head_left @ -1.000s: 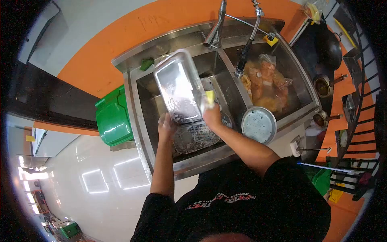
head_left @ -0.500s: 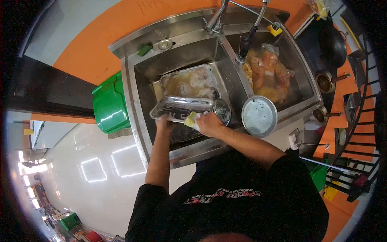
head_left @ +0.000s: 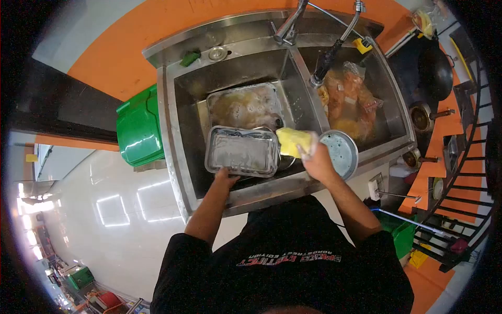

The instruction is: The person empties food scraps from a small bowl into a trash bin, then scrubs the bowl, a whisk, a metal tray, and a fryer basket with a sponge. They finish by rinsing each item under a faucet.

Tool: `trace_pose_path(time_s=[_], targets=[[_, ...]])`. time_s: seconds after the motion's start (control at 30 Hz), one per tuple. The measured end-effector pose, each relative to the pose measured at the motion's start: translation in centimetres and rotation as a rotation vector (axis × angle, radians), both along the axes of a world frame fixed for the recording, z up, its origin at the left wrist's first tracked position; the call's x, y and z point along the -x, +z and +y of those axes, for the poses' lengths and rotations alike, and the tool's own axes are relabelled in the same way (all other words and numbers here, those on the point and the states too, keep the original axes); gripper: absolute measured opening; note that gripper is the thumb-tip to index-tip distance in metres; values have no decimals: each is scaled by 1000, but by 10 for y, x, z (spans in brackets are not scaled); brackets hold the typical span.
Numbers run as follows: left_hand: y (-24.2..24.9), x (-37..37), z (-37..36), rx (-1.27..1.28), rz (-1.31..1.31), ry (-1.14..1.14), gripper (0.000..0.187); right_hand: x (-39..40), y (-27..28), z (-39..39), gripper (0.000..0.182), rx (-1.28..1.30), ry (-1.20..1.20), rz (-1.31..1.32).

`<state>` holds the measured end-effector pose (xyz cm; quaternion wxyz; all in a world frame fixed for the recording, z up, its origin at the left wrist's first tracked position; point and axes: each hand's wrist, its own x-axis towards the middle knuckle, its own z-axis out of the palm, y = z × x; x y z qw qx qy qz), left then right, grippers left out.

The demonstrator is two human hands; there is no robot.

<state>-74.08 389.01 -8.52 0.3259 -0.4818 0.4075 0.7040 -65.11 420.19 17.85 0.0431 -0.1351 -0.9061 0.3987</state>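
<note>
From the head camera, take the steel tray (head_left: 241, 151) as your landmark. It sits flat over the left sink basin (head_left: 184, 99), open face up, its long axis running left to right across your body. Your left hand (head_left: 226, 179) is at the tray's near long edge, about midway along it, fingers curled onto the rim so that it grips the tray. Your right hand (head_left: 312, 157) is off the tray's right short end, closed around a yellow sponge (head_left: 293, 141) that sticks out toward the tray. The sponge stands just beside the tray's right end, raised above it; whether it touches the rim you cannot tell from here. So the tray lies to the left of your sponge hand, and a stroke along its long axis would run leftward, away from that hand. The left hand is the nearer one to the tray.

Behind the tray's far edge lies a second tray (head_left: 244, 106) full of suds. To the tray's right, past the sponge, a round metal lid (head_left: 342, 152) rests near the divider.
</note>
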Motion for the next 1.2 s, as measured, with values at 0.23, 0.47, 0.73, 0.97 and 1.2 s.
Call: trace_pose_path(time_s=[0.23,0.47,0.73,0.97,1.2], targets=[[55,11,15,176,-68,-73,48,-52,21,72,34,80,-287,162],[69,110,122,537,1261,-646,44,-85,10,95,47,-363,-314,-382],[207,298,308,1288,1702,-1652,53,-100,20,86,40,-299,-403,-260],[171,391,345,1335,1557,-1481,109,-47,38,53,29,144,-408,-68],[188,316,306,1114,1891,-934,63,141,9,61,29,731,-184,-159]])
